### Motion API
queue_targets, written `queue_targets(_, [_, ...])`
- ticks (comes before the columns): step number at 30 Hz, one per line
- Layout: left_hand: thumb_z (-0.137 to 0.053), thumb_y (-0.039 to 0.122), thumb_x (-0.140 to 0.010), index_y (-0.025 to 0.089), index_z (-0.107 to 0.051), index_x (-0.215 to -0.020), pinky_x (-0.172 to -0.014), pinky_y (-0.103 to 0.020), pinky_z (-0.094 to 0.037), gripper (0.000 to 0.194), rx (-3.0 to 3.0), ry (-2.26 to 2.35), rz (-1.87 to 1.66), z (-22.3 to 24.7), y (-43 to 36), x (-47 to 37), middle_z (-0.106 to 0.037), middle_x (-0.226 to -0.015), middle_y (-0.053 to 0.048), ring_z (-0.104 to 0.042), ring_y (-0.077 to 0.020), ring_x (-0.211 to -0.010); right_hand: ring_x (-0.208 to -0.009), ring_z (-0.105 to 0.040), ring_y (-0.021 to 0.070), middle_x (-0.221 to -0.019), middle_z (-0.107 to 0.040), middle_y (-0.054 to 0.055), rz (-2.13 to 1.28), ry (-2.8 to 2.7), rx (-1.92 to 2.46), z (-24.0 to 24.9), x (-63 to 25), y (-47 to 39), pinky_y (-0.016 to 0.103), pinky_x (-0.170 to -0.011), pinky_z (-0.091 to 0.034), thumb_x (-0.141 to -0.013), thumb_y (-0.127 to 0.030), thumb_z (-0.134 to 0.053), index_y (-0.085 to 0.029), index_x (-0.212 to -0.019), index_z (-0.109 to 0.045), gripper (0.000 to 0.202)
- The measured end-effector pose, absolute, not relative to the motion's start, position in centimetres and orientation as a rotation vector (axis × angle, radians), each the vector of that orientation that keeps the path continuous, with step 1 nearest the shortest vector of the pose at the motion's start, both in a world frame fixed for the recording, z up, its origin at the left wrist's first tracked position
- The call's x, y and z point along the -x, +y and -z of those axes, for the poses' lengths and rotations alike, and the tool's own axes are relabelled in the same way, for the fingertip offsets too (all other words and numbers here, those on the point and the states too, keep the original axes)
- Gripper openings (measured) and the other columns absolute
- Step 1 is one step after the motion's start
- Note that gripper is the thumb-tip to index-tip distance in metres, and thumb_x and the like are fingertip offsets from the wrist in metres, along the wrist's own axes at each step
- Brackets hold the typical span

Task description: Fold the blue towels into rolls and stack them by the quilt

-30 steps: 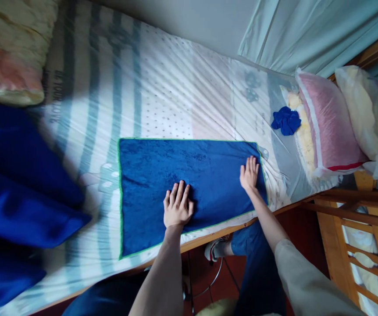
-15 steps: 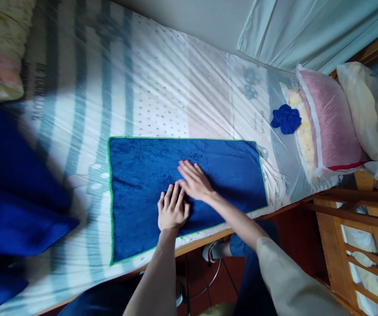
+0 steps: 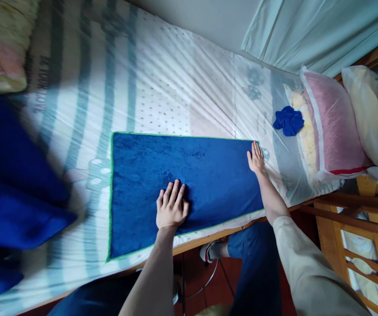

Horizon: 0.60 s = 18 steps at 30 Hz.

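A blue towel (image 3: 215, 175) with a green stitched edge lies spread out along the near side of the bed. My left hand (image 3: 172, 205) rests on the towel near its middle, palm down with the fingers spread. My right hand (image 3: 256, 158) lies flat at the towel's far right corner, fingers stretched out and partly covering the green edge there. Neither hand holds anything. The towel looks mostly smooth, with darker brushed patches toward its left half.
The bed sheet (image 3: 162, 96) is striped and dotted, with creases. A crumpled blue cloth (image 3: 288, 121) lies near a pink pillow (image 3: 336, 123) on the right. More blue fabric (image 3: 18, 188) is heaped at the left. A wooden rail (image 3: 350, 215) stands at the lower right.
My right hand has moved from the towel's middle, beside my left hand, out to the far right corner. My left hand stays nearly in place. The towel's right part looks flatter.
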<state>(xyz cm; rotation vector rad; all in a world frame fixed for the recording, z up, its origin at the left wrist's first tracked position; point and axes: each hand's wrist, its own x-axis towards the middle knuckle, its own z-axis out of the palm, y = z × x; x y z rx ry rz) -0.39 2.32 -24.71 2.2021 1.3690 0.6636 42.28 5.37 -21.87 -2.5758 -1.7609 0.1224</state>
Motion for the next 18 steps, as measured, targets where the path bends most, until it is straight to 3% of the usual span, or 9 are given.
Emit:
queue_targets(6, [-0.051, 0.028, -0.091, 0.026, -0.044, -0.158, -0.129, -0.054, -0.019, 0.067, -2.154, 1.365, -0.654, 24.8, 2.3, 0.3, -0.040, -0.164, -0.007, -0.037, -0.0313, -0.153, -0.155, -0.030, 0.0264, -0.163, -0.039, 0.021, -0.079, -1.749, 2.581, 21.0, -41.2, 6.4, 0.056, -0.128, -0.020, -0.106, -0.032, -0.026, -0.006, -0.157, -0.037, 0.059])
queue_targets(10, [-0.051, 0.028, -0.090, 0.026, -0.046, -0.157, -0.129, -0.053, -0.018, 0.067, -2.147, 1.362, -0.660, 24.9, 2.3, 0.3, -0.041, -0.164, -0.007, -0.036, -0.0311, -0.153, -0.150, -0.037, 0.0269, -0.157, -0.048, 0.017, -0.094, -1.941, 2.378, 19.5, -36.6, 9.6, 0.052, -0.128, -0.021, -0.107, -0.032, -0.031, -0.011, -0.153, -0.046, 0.053])
queue_targets(13, [-0.050, 0.029, -0.090, 0.025, -0.048, -0.155, -0.129, -0.054, -0.018, 0.065, -2.144, 1.371, -0.647, 24.9, 2.3, 0.3, -0.041, -0.164, -0.008, -0.036, -0.0316, -0.153, -0.142, -0.045, 0.0266, -0.150, -0.056, 0.012, -0.295, -2.141, 2.147, 19.0, -32.5, 14.0, 0.048, -0.125, -0.029, -0.106, -0.037, -0.041, -0.020, -0.149, -0.053, 0.047])
queue_targets(18, [-0.050, 0.029, -0.090, 0.023, -0.049, -0.155, -0.129, -0.054, -0.018, 0.065, -2.134, 1.368, -0.593, 24.7, 2.5, 0.3, -0.040, -0.164, -0.008, -0.034, -0.0317, -0.154, -0.120, -0.062, 0.0237, -0.126, -0.070, 0.010, -0.798, -2.133, 2.186, 19.4, -30.2, 21.4, 0.043, -0.112, -0.045, -0.095, -0.044, -0.068, -0.017, -0.127, -0.068, 0.042])
